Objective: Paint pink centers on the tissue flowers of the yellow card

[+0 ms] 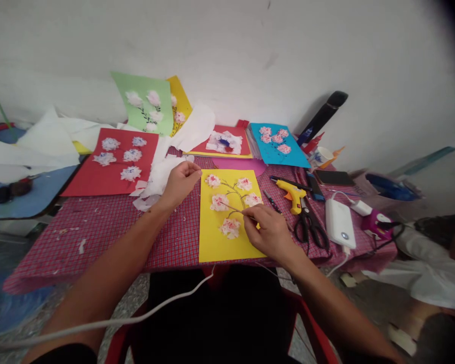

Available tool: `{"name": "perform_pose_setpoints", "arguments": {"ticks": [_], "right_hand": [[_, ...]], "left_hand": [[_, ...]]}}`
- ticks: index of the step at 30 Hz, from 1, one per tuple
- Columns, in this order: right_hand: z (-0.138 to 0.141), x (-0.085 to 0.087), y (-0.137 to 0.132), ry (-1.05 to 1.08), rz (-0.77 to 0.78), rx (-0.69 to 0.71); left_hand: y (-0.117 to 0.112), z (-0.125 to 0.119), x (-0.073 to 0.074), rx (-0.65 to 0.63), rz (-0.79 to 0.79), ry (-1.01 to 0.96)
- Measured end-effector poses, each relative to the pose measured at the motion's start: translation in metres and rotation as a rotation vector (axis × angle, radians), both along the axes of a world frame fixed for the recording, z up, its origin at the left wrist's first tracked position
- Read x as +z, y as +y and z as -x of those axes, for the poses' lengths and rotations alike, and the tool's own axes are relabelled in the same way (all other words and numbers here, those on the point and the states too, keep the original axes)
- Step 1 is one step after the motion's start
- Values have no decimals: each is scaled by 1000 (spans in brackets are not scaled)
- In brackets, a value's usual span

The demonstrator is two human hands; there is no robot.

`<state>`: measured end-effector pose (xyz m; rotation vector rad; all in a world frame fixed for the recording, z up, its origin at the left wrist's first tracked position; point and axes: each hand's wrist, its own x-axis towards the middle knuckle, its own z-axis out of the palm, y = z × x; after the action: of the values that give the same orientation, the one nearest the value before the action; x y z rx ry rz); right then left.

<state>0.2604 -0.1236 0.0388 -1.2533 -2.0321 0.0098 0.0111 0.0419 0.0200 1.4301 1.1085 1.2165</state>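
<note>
Yellow card (pixel 215 242) lying flat at the near edge of the table, its near edge almost flush with the hem of the cloth. Right hand (pixel 269 233) over the card's right half, thumb and forefinger pinching a thin stick (pixel 232 208), its tip reaching over the pale pink tissue flowers (pixel 220 202) beside a drawn brown branch (pixel 231 189). Left hand (pixel 180 185) just off the card's far left corner, fingers pressed together, any small thing between them impossible to tell. Open room on the left: a wide stretch of red checked tablecloth (pixel 98 237), dotted with a few scraps. Tighter room on the right: yellow glue gun (pixel 291 194) and black scissors (pixel 309 227) close beside the card, white power bank (pixel 339 222) just beyond. White tissue scraps (pixel 155 179) bunched between the left hand and a red sheet with white flowers (pixel 109 172). Pink paper circle (pixel 238 166) along the card's far edge. Blue flowered sheet (pixel 278 146) and green flowered sheet (pixel 163 114) further back, the green one propped against a white wall (pixel 227 45).
</note>
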Motion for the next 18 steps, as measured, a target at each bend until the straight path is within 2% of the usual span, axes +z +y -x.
{"name": "perform_pose_setpoints", "arguments": {"ticks": [13,18], "right_hand": [[6,21,11,-168,74,47],[7,24,11,-169,72,64]], "left_hand": [[-1,0,2,3,-13,-5],[-1,0,2,1,-1,-30]]}}
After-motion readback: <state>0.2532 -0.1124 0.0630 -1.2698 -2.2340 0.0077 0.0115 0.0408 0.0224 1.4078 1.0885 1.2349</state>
